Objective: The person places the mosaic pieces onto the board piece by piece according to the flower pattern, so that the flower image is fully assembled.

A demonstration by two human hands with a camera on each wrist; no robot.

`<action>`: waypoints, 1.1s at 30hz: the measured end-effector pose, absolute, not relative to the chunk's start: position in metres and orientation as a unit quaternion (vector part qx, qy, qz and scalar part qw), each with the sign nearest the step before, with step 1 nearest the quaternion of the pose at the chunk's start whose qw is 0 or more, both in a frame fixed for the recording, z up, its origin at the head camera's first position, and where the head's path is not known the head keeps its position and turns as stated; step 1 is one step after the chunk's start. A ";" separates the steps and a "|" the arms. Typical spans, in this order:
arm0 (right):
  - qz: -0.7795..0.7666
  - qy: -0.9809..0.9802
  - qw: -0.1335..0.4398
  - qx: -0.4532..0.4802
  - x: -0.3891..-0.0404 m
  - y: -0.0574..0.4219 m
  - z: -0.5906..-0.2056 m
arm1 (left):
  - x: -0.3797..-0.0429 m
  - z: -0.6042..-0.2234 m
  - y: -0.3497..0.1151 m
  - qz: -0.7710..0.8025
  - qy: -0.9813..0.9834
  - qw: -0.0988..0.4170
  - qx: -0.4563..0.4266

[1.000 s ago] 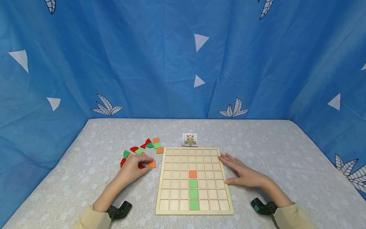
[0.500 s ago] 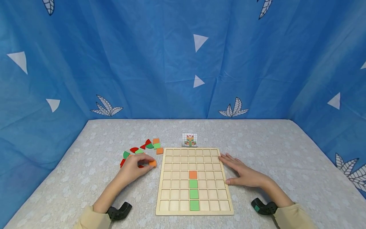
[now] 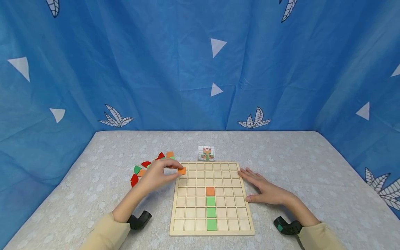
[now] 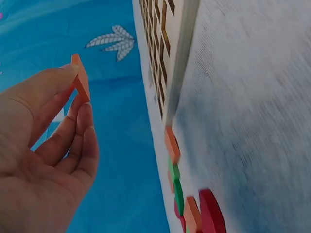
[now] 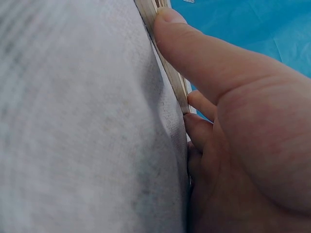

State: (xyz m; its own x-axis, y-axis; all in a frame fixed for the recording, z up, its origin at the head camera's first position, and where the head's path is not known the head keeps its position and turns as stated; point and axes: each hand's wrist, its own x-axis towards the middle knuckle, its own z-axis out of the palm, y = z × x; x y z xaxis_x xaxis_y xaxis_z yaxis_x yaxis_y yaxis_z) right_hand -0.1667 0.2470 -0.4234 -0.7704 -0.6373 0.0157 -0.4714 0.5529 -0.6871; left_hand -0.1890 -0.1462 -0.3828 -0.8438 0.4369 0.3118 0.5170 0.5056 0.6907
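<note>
Between thumb and fingertips, my left hand (image 3: 160, 173) pinches an orange square tile (image 3: 182, 171), raised over the far left corner of the wooden grid board (image 3: 190, 233). The left wrist view shows that orange tile (image 4: 81, 77) held by its edges, well off the table. One column of the board bears an orange tile (image 3: 210, 191) with several light green tiles (image 3: 211, 212) in line below it. At the board's right edge rests my right hand (image 3: 265, 189), thumb and fingers spread; in the right wrist view its thumb (image 5: 177, 36) touches the board's side.
Left of the board lie loose tiles, among them red pieces (image 3: 134, 180), a dark green quarter-round (image 3: 137, 169) and an orange square (image 3: 170, 154); my left hand hides some. Behind the board is a small pattern card (image 3: 206, 153). A blue curtain (image 3: 175, 69) closes off the table's back.
My left hand has lifted the orange tile from beside the loose pieces and carried it right and away from me to above the board's corner. The right hand stays put.
</note>
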 end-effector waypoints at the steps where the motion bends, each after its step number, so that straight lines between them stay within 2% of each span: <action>1: -0.350 0.874 0.118 -0.317 -0.167 0.247 -0.423 | -0.190 -0.381 -0.142 -0.415 -0.864 0.045 -0.280; 11: -0.344 0.875 0.108 -0.322 -0.168 0.248 -0.425 | -0.195 -0.372 -0.099 -0.406 -0.844 0.007 -0.351; 19: -0.343 0.877 0.109 -0.318 -0.168 0.248 -0.426 | -0.197 -0.379 -0.076 -0.407 -0.832 -0.037 -0.375; 33: -0.350 0.874 0.124 -0.313 -0.168 0.247 -0.422 | -0.205 -0.398 -0.066 -0.366 -0.847 -0.047 -0.383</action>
